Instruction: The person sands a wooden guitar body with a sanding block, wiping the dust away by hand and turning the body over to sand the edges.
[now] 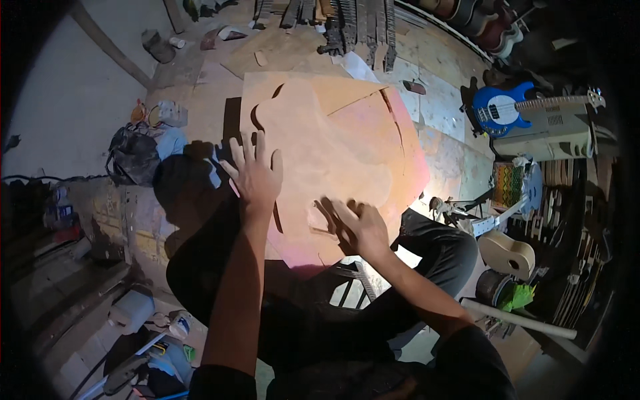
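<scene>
your left hand lies spread, gripping nothing, at nine o'clock on the pale board, mid-view; your right hand curls at five o'clock, its grip unclear. too little left-hand pressure could let the board slide.

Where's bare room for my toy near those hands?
The tan board looks bare in its middle, between the left hand and the dark slit at upper right. The pale surface between the board and the blue guitar has room too. The right hand blocks the near side; past the far edge, long dark strips crowd together.
</scene>
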